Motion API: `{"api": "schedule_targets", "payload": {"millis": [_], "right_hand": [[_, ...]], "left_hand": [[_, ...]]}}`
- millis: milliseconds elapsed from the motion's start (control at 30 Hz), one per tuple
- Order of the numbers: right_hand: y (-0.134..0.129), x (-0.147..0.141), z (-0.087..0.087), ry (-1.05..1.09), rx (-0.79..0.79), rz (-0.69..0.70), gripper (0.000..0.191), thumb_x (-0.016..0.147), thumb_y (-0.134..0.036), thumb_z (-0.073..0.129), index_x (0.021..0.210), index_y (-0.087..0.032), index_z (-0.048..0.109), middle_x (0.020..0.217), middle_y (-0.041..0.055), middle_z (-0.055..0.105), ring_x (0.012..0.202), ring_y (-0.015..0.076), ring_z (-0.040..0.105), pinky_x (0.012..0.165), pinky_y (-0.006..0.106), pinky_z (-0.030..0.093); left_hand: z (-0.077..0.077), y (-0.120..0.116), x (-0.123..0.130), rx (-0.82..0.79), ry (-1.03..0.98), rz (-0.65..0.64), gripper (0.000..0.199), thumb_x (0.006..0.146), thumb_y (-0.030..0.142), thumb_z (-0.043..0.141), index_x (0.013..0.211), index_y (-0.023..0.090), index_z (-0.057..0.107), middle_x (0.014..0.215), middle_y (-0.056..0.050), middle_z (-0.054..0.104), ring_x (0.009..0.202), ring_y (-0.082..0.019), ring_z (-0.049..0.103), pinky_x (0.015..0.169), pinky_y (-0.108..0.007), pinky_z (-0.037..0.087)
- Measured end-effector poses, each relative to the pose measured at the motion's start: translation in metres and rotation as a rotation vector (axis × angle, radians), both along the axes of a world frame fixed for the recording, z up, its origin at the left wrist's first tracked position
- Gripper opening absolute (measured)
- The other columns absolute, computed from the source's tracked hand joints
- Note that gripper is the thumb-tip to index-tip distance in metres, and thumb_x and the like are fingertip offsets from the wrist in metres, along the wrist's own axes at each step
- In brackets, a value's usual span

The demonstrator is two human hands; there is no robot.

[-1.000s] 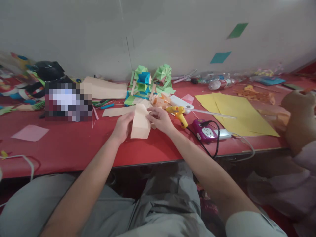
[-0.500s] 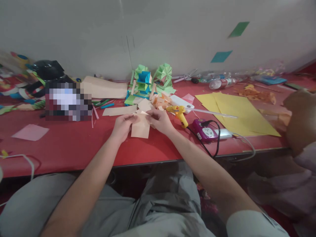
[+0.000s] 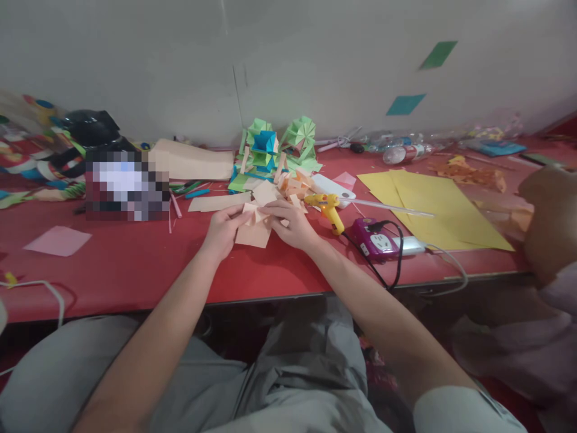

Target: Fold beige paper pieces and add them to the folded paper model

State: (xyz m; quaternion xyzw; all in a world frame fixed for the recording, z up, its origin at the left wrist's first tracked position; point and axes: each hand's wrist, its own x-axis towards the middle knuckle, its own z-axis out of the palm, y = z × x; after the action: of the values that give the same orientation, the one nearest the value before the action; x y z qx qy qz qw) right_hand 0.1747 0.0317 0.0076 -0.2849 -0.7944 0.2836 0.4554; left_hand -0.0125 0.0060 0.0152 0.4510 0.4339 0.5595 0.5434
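Observation:
Between my two hands is a piece of folded tan paper point(image 3: 250, 210), its creased flaps raised. My left hand point(image 3: 225, 230) pinches its left side with thumb and fingers. On the other side, the fingers of my right hand point(image 3: 291, 224) close on its right edge. A flat tan square of paper point(image 3: 253, 235) shows just below the folded piece; whether the two are joined I cannot tell. More cut tan paper point(image 3: 265, 192) lies right behind my fingers. A yellow glue gun point(image 3: 328, 209) rests on the red table point(image 3: 180, 264) to the right of my right hand.
Green and blue folded-paper models point(image 3: 265, 150) stand at the back. A purple power strip point(image 3: 376, 239) with a black cord sits right of the glue gun, before yellow sheets point(image 3: 433, 204). A pink paper square point(image 3: 58, 240) lies left. Another person's arm point(image 3: 552, 222) is at far right.
The folded flaps of the tan paper now stand up between my fingers, where a flatter piece showed before. My right fingers have shifted slightly left and lie further over it.

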Motion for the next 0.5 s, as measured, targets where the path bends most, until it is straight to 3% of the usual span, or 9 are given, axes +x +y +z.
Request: {"api": "schedule_targets", "payload": {"millis": [100,233,367,500], "right_hand": [[-0.003,-0.001,0.006,0.065,-0.096,-0.017,0.025,0.089,-0.030,0.055,0.101,-0.020,0.075,0.103,0.0099,0.071,0.094,0.0209,0.065,0.079,0.034,0.054],[-0.006,-0.003,0.012,0.144,-0.276,-0.036,0.028,0.085,-0.045,0.065,0.090,-0.018,0.072,0.085,0.0063,0.071,0.076,0.0164,0.063,0.064,0.027,0.048],[-0.003,-0.003,0.011,0.153,-0.373,0.004,0.034,0.074,-0.048,0.077,0.082,-0.016,0.070,0.073,0.0042,0.068,0.066,0.0135,0.060,0.057,0.025,0.044],[0.000,-0.001,0.010,0.188,-0.446,0.005,0.035,0.072,-0.050,0.077,0.076,-0.016,0.069,0.067,0.0016,0.065,0.058,0.0106,0.055,0.053,0.024,0.041]], "left_hand": [[-0.003,-0.002,0.003,0.063,0.129,0.005,0.041,0.067,0.041,0.085,0.097,0.015,0.076,0.090,-0.008,0.077,0.088,-0.025,0.071,0.081,-0.034,0.054],[-0.001,-0.007,0.009,0.108,0.275,-0.100,0.041,0.070,0.042,0.082,0.100,0.015,0.072,0.084,-0.008,0.077,0.081,-0.024,0.071,0.075,-0.032,0.053],[0.002,-0.010,0.012,0.114,0.321,-0.122,0.041,0.074,0.041,0.081,0.103,0.019,0.062,0.074,-0.005,0.075,0.071,-0.021,0.070,0.066,-0.028,0.050],[0.003,-0.010,0.010,0.106,0.359,-0.112,0.035,0.074,0.043,0.080,0.092,0.019,0.063,0.076,-0.006,0.075,0.072,-0.022,0.071,0.064,-0.027,0.049]]}}
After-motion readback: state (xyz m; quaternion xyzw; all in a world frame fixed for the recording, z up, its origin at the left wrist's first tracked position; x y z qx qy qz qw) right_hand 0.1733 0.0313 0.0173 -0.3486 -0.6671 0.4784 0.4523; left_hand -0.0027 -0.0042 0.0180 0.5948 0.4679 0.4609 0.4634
